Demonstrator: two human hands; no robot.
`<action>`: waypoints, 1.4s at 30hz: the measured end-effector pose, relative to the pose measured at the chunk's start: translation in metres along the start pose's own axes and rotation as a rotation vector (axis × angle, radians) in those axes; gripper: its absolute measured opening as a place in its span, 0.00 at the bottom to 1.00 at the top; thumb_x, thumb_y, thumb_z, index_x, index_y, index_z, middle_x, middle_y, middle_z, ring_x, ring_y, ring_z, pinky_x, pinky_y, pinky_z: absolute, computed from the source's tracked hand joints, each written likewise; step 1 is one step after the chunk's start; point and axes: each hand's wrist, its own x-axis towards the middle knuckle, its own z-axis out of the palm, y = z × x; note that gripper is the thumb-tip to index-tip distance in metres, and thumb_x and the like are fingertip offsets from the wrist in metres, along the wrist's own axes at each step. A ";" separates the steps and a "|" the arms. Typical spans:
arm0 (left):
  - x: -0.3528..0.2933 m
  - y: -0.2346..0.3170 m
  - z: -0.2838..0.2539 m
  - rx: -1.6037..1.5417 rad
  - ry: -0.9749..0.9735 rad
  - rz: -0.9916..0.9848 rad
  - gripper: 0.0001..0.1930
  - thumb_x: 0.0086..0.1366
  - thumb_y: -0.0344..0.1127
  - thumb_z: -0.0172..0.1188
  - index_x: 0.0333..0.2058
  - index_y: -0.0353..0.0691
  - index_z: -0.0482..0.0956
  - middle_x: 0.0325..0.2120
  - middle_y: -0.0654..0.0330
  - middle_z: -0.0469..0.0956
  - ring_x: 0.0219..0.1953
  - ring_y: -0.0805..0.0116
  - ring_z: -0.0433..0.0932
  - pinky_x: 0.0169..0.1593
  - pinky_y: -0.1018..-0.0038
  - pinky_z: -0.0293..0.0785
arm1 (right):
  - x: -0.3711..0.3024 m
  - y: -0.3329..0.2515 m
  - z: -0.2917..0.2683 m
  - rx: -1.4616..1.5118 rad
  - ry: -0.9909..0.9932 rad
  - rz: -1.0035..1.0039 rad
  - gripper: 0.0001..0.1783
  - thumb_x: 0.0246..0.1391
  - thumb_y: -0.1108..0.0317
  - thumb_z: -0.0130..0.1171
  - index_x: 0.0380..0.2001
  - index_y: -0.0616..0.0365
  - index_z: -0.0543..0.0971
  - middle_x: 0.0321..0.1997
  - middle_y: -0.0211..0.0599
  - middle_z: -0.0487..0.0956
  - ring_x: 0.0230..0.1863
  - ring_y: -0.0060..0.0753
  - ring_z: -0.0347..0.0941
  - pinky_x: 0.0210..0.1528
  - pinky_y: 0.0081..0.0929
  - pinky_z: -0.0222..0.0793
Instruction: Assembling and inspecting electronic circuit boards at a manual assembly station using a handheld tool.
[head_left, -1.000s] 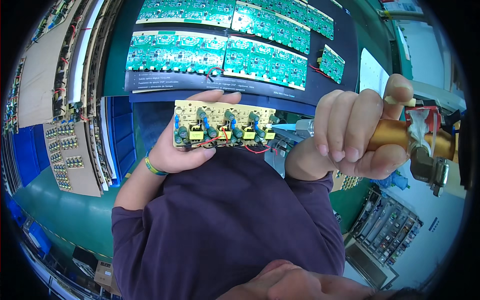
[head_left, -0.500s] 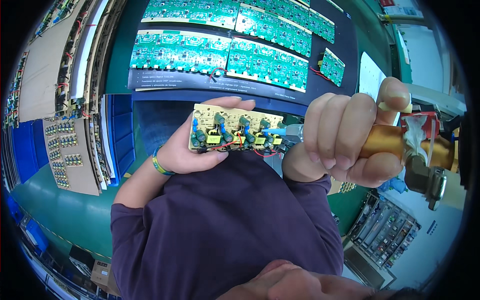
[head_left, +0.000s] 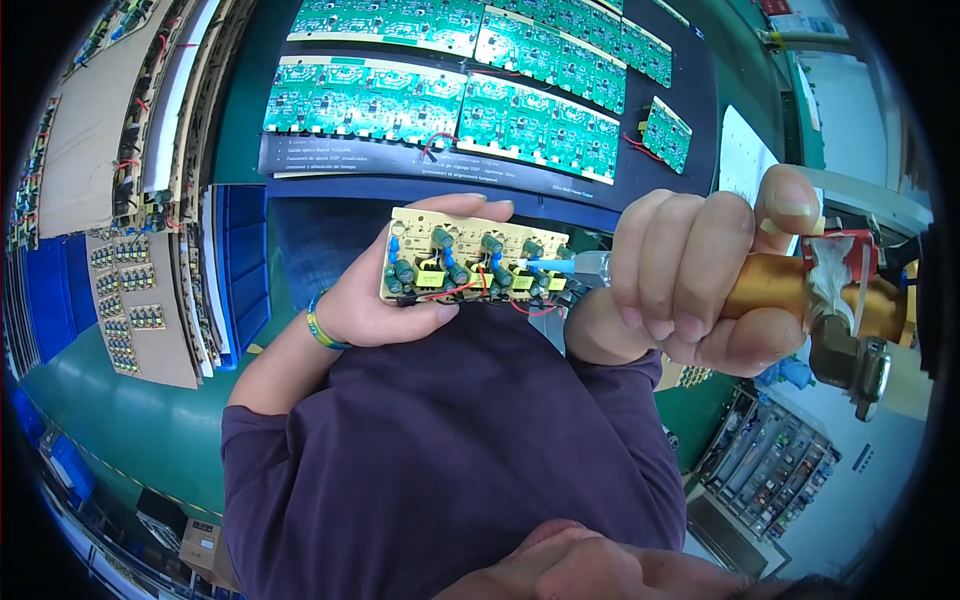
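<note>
Nozzle (head_left: pixel 556 266) overlapping held board (head_left: pixel 465 227), green boards (head_left: pixel 540 127) beyond, blue bin (head_left: pixel 243 260) left

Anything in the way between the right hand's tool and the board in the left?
Nothing visible: the blue tip of the gold tool in the right hand overlaps the board in the left hand; whether they touch, I can't tell.

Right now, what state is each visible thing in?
Tan board: held up, component side showing.
Left hand: gripping its left part.
Gold tool: held, tip over the board; contact unclear.
Right hand: wrapped around the tool.
Green boards: laid in rows, green side up.
Small green board: lying apart.
Wristband: worn.
</note>
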 end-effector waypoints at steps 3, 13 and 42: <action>0.000 0.000 -0.001 0.013 -0.001 0.003 0.38 0.52 0.19 0.54 0.63 0.36 0.51 0.62 0.45 0.57 0.64 0.57 0.59 0.63 0.62 0.59 | -0.002 -0.002 0.010 -0.022 0.132 0.013 0.31 0.58 0.56 0.57 0.58 0.54 0.56 0.19 0.28 0.71 0.17 0.20 0.68 0.21 0.16 0.67; 0.004 0.000 0.003 -0.068 0.107 -0.035 0.38 0.54 0.21 0.57 0.62 0.36 0.50 0.62 0.46 0.58 0.63 0.58 0.61 0.62 0.63 0.60 | 0.002 0.002 0.008 0.145 -0.047 -0.010 0.31 0.58 0.58 0.57 0.58 0.55 0.56 0.19 0.29 0.71 0.16 0.20 0.67 0.20 0.16 0.67; 0.004 -0.004 0.005 -0.078 0.069 -0.004 0.38 0.53 0.20 0.59 0.61 0.36 0.52 0.61 0.45 0.58 0.63 0.57 0.60 0.62 0.62 0.61 | 0.001 0.000 0.010 0.126 -0.035 -0.002 0.31 0.58 0.58 0.57 0.58 0.56 0.56 0.19 0.29 0.71 0.15 0.20 0.66 0.19 0.16 0.68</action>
